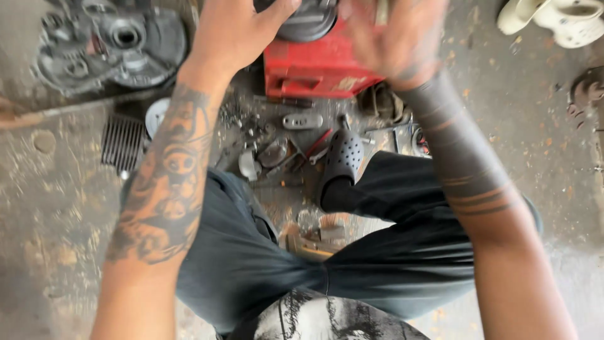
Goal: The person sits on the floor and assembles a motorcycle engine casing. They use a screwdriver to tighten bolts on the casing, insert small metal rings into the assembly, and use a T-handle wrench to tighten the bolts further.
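My left hand [236, 31] reaches to the top of the view, with its thumb and fingers on the rim of a dark round metal part [306, 24]. That part sits on a red metal box [314, 69]. My right hand [393, 38] is blurred; it hovers over the right end of the box with its fingers spread, and whether it touches anything is unclear. Both forearms are tattooed. I squat over the floor, with my dark trousers and a black perforated clog [343, 160] below the box.
A grey engine casing [110, 44] lies at the top left on the stained concrete floor [44, 208]. A finned metal piece [124, 141], a small metal bracket [302, 121] and several loose small parts and tools lie between my knees. Pale sandals [560, 19] sit top right.
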